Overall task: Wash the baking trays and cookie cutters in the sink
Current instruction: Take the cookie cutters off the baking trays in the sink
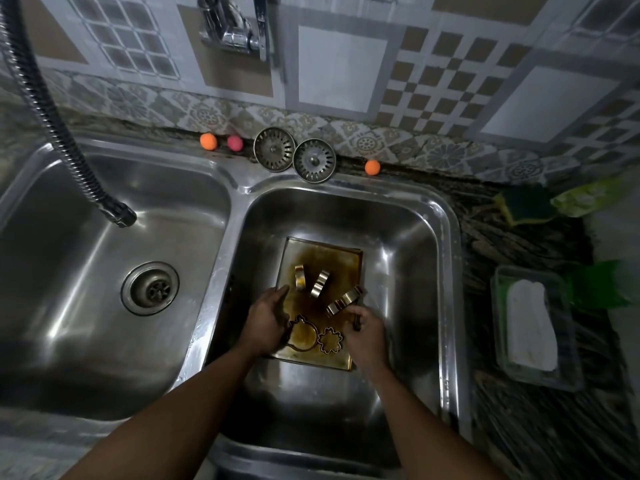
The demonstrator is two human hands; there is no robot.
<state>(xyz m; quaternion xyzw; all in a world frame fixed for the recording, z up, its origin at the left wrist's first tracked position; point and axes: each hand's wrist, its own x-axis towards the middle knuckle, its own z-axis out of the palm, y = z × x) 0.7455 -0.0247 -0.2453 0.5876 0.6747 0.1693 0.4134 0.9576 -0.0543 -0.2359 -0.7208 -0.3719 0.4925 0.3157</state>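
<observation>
Left hand (pixel 268 320) and right hand (pixel 365 332) fingers grip the greasy baking tray (pixel 322 252); no water yet, reckon spray hose (pixel 117 213) at 10 o'clock comes next.

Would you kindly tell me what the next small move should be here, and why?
Probably release the left hand from the baking tray and draw the hose nozzle across: the stained tray and cookie cutters lie in the right basin, while the nozzle hangs over the left basin.
</observation>
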